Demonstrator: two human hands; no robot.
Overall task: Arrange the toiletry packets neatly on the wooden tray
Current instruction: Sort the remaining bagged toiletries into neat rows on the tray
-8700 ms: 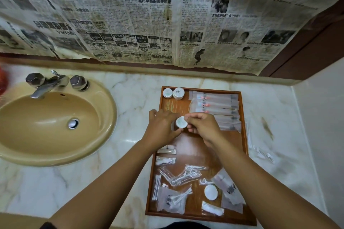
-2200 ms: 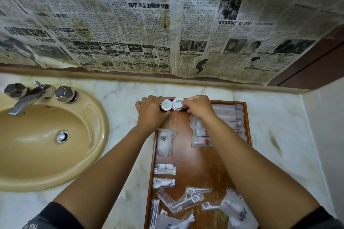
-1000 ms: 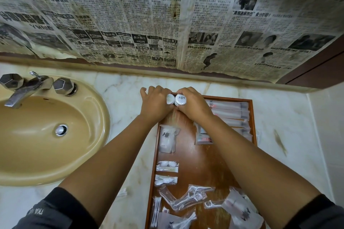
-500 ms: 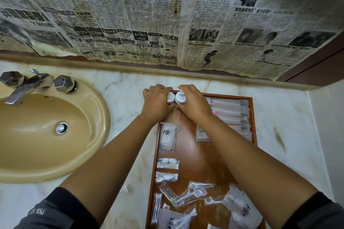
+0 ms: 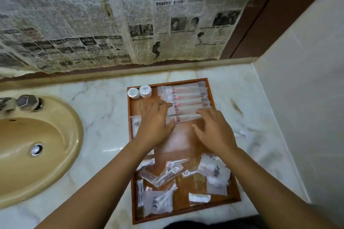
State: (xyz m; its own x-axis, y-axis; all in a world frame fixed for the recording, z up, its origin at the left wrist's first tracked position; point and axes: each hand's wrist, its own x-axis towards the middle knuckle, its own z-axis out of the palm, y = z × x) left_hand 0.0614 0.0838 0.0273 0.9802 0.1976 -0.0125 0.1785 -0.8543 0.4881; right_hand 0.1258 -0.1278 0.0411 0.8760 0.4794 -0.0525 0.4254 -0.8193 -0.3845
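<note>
A left hand (image 5: 154,126) and right hand (image 5: 214,132), fingers extended and gripping nothing, touch overlapping long clear packets (image 5: 186,100) with red print on the wooden tray (image 5: 178,143).

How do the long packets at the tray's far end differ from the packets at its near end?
The long packets lie parallel in an overlapping row; the near-end packets lie scattered at mixed angles. The long packets are uniform narrow strips; the near-end packets vary in shape. Both groups are clear wrappers on the wooden tray.

Left hand (image 5: 155,124) and right hand (image 5: 214,132), both flat, on long packets (image 5: 186,98) atop wooden tray (image 5: 176,143)
</note>
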